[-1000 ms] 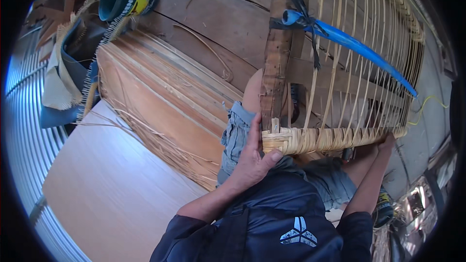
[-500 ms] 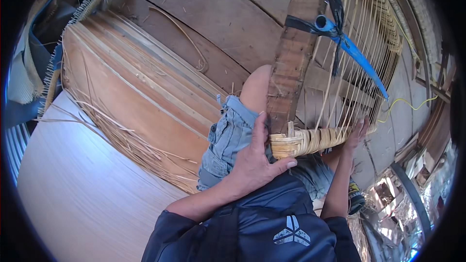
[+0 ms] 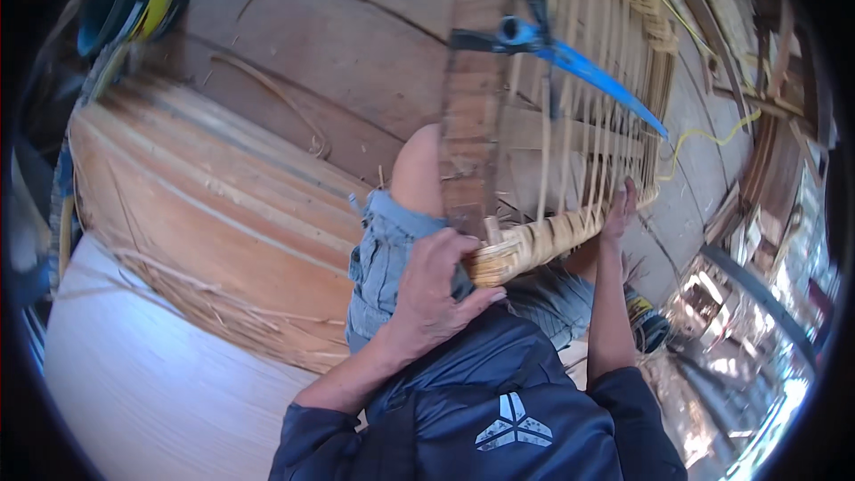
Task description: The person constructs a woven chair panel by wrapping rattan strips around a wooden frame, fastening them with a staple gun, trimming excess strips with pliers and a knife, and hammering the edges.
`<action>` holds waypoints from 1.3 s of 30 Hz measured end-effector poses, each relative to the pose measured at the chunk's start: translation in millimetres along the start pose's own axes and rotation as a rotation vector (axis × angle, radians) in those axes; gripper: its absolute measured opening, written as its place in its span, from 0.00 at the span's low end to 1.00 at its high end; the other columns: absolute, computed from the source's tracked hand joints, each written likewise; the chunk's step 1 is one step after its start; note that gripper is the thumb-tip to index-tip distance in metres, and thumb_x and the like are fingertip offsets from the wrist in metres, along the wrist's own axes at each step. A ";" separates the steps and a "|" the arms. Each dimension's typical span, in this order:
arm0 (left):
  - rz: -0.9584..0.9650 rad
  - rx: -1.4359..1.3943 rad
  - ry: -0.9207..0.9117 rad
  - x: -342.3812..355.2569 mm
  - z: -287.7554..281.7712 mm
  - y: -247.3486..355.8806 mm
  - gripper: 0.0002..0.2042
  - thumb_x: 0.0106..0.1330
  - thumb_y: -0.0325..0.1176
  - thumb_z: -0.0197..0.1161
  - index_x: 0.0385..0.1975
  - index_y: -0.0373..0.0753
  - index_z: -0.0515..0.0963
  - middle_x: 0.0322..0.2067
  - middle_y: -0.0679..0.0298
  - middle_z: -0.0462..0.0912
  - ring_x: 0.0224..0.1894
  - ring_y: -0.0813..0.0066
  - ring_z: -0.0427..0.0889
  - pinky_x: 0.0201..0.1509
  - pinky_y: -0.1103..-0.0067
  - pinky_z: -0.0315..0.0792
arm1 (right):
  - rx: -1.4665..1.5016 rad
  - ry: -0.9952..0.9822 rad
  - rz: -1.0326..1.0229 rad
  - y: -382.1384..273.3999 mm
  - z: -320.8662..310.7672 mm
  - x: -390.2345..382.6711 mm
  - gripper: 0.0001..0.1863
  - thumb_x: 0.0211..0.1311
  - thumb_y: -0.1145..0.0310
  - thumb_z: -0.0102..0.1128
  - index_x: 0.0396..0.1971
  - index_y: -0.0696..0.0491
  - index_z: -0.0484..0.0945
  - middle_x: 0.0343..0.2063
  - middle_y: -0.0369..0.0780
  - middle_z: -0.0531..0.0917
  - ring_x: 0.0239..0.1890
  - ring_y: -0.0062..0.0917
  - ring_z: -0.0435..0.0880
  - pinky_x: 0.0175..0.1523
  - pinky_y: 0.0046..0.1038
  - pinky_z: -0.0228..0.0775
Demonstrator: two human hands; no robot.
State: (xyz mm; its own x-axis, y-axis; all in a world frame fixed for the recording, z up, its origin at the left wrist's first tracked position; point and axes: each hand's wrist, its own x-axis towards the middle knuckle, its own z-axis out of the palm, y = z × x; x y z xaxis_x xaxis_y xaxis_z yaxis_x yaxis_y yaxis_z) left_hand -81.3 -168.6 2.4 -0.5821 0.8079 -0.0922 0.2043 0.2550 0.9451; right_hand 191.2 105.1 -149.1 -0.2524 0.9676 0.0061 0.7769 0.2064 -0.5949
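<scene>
A rattan frame, its near rail (image 3: 557, 243) bound with pale strips, lies across my lap, with many thin parallel strands (image 3: 583, 151) running away from it. My left hand (image 3: 429, 289) wraps round the rail's left corner, thumb on the near side and fingers bent over the far side. My right hand (image 3: 617, 211) holds the rail's right end, its fingers pointing up and partly hidden. A brown wooden board (image 3: 469, 116) stretches along the frame's left side. Tied to that board by a black strip (image 3: 476, 40), a curved blue tube (image 3: 597, 74) reaches over the strands.
Left of my knee, a long wooden piece (image 3: 223, 205) bears loose rattan strips (image 3: 223, 303) along its near edge. A pale smooth panel (image 3: 160, 383) is nearer. A dark bucket (image 3: 134, 4) stands far left. Scrap wood (image 3: 748, 285) clutters the right, beside a yellow cord (image 3: 712, 136).
The frame, board and blue tube sit further left in view, as do the surroundings. My left fingers, stretched upward before, are now bent over the corner. My right hand remains at the right end.
</scene>
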 end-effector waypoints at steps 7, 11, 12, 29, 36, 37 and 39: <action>-0.108 0.118 -0.026 -3.8 3.8 12.1 0.29 0.45 0.34 0.72 0.46 0.36 0.66 0.42 0.56 0.68 0.45 0.60 0.69 0.52 0.72 0.65 | 0.095 0.098 0.117 -37.0 2.6 -5.5 0.21 0.63 0.60 0.48 0.48 0.60 0.73 0.46 0.49 0.77 0.51 0.40 0.73 0.58 0.34 0.60; -0.107 0.151 -0.013 -7.9 8.1 18.1 0.29 0.47 0.33 0.71 0.47 0.35 0.65 0.42 0.59 0.67 0.44 0.66 0.68 0.52 0.74 0.64 | 0.070 0.148 0.059 -43.4 2.4 -2.0 0.21 0.60 0.61 0.50 0.49 0.58 0.71 0.44 0.49 0.76 0.49 0.45 0.71 0.56 0.40 0.61; -0.079 0.174 -0.034 -8.0 9.2 19.1 0.29 0.47 0.33 0.71 0.47 0.35 0.65 0.42 0.59 0.67 0.44 0.66 0.68 0.52 0.74 0.64 | 0.064 0.176 0.050 -45.8 2.1 -1.7 0.21 0.59 0.61 0.50 0.50 0.58 0.70 0.44 0.50 0.76 0.49 0.46 0.71 0.56 0.40 0.61; 0.070 0.630 -0.014 18.3 16.1 41.6 0.16 0.64 0.37 0.53 0.41 0.28 0.69 0.36 0.57 0.71 0.39 0.67 0.69 0.46 0.76 0.65 | 0.102 0.248 0.099 -26.2 -15.6 -9.8 0.17 0.53 0.58 0.56 0.35 0.55 0.77 0.41 0.44 0.77 0.49 0.38 0.70 0.55 0.38 0.61; 0.477 0.717 -0.208 32.4 67.3 75.2 0.14 0.66 0.32 0.54 0.45 0.28 0.69 0.41 0.51 0.74 0.45 0.56 0.73 0.52 0.70 0.65 | 0.463 0.603 0.046 11.7 -95.1 -74.9 0.12 0.53 0.71 0.57 0.40 0.53 0.75 0.37 0.42 0.78 0.43 0.37 0.75 0.51 0.35 0.67; 0.441 0.670 -0.222 30.4 73.2 79.8 0.13 0.66 0.29 0.54 0.45 0.28 0.69 0.42 0.51 0.74 0.46 0.56 0.73 0.53 0.69 0.66 | 0.468 0.607 0.164 17.7 -125.1 -98.1 0.12 0.54 0.71 0.57 0.40 0.53 0.76 0.34 0.42 0.78 0.39 0.36 0.77 0.46 0.33 0.70; 0.456 0.618 -0.200 31.7 76.1 74.6 0.12 0.66 0.30 0.54 0.44 0.28 0.69 0.42 0.51 0.73 0.45 0.57 0.73 0.52 0.69 0.66 | 0.673 0.884 0.304 51.6 -163.1 -150.5 0.11 0.58 0.75 0.54 0.42 0.52 0.75 0.32 0.37 0.78 0.36 0.25 0.78 0.38 0.26 0.70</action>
State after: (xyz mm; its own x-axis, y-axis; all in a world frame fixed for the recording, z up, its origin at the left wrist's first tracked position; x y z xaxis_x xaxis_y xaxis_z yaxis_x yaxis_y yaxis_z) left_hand -24.7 -83.6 46.1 -0.1954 0.9688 0.1522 0.8224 0.0773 0.5636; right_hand 363.3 -6.2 -49.6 0.5920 0.7826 0.1925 0.2043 0.0853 -0.9752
